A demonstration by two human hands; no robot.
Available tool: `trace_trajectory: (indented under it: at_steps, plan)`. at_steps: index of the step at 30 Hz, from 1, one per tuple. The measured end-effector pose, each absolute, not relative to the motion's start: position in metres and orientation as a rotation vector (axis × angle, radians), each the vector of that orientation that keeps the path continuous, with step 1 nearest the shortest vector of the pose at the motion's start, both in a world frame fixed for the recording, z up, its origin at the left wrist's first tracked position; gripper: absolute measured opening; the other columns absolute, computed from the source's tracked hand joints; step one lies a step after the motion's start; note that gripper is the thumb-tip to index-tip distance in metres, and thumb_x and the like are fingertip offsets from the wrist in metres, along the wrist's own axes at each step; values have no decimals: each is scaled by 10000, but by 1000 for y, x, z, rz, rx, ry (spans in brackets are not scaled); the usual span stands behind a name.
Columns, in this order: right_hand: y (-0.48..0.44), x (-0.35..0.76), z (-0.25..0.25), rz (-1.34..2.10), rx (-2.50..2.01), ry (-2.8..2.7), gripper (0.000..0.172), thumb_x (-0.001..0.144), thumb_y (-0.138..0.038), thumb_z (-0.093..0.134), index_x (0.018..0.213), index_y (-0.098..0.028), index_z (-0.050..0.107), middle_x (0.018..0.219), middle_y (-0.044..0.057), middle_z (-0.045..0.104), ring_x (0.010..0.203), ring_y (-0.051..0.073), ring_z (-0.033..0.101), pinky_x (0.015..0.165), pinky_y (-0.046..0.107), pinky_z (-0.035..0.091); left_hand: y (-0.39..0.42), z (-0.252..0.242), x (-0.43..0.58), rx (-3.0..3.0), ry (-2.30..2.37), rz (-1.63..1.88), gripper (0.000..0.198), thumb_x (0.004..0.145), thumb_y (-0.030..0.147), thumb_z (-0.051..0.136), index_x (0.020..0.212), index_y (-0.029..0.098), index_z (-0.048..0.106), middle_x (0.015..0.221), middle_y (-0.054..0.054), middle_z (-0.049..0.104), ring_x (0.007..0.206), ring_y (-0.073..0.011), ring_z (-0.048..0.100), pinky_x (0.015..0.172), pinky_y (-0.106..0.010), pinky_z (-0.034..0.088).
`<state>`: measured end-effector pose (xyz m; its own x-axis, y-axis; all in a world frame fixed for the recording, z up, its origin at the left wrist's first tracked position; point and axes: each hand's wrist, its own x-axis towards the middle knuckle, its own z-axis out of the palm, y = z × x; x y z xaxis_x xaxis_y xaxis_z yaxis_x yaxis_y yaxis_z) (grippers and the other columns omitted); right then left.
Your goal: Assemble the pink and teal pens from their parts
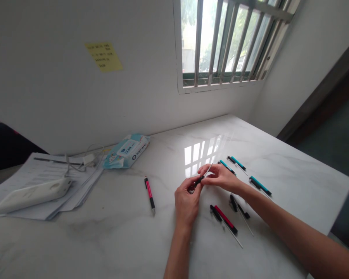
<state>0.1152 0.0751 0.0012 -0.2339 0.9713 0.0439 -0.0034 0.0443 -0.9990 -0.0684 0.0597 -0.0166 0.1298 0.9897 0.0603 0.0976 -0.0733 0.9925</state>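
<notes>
— Where's the pen piece [202, 177]?

— Just above the table [104, 240], pinched from both sides. The left hand [187, 201] grips its dark end, and the right hand [221, 176] grips the thin pale end. The hands are close together, fingertips nearly meeting.

— How would it handle?

— Light and slim, I'd judge. The thin end looks bendy, and smooth plastic may slip. It's best held by the thicker dark part.

— Around it?

— Near the right wrist lie a pink pen in parts [225, 219] and a black piece [239, 207]. A teal pen [260, 185] lies further right. To the left is a whole pink pen [149, 193], then a wipes pack [128, 151].
</notes>
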Motion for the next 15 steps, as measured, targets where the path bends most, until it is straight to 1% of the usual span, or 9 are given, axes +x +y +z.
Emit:
trace_trajectory:
  at_steps: [3,5,7,9,10,12,14,15]
  plan:
    - [75,119,7,1327,-1009,-1290,239,748,-360,884,867,-216,735,1152,75,726,1140,246,651,926,358,510,59,-13,-68,1395,1194,1102,317,853,441,768,1068,211,802,927,-55,783,789,-181,687,779,-295,543]
    - [76,125,14,1313,-972,-1148,240,760,-371,877,885,-237,722,1181,65,738,1112,231,662,967,367,504,59,-11,-68,1378,1207,1121,327,844,427,773,1086,208,785,901,-45,759,773,-171,669,766,-286,535]
    - [78,131,21,1295,-934,-992,259,752,-382,883,907,-261,714,1141,43,750,1057,212,676,974,368,510,58,-10,-67,1356,1201,1141,314,842,415,769,1072,202,769,899,-45,745,794,-171,668,773,-282,532]
    - [82,136,24,1271,-916,-875,293,737,-396,897,939,-281,720,1044,19,746,1001,196,680,954,360,525,58,-10,-67,1344,1204,1141,267,848,404,758,1021,200,760,884,-44,739,807,-173,671,780,-280,530]
    - [83,138,24,1256,-925,-846,310,737,-412,898,966,-289,728,991,10,734,958,186,678,921,350,534,58,-11,-67,1344,1208,1138,245,853,400,752,995,201,758,875,-43,738,807,-173,672,780,-278,530]
    - [86,141,21,1207,-978,-849,342,767,-473,871,1028,-290,748,874,-4,681,809,157,639,790,319,536,58,-12,-68,1347,1215,1133,222,861,399,743,966,204,757,865,-41,740,801,-172,675,777,-277,532]
    - [87,141,16,1122,-1039,-928,385,821,-553,809,1066,-260,765,743,-23,584,636,125,525,635,297,478,58,-12,-68,1346,1214,1134,227,861,405,744,964,204,761,875,-44,748,803,-175,682,767,-276,535]
    - [87,141,13,1078,-1064,-984,412,845,-580,778,1082,-243,769,690,-37,527,579,114,454,583,296,436,58,-12,-68,1344,1213,1136,231,860,409,745,964,203,763,880,-46,752,805,-176,685,762,-274,536]
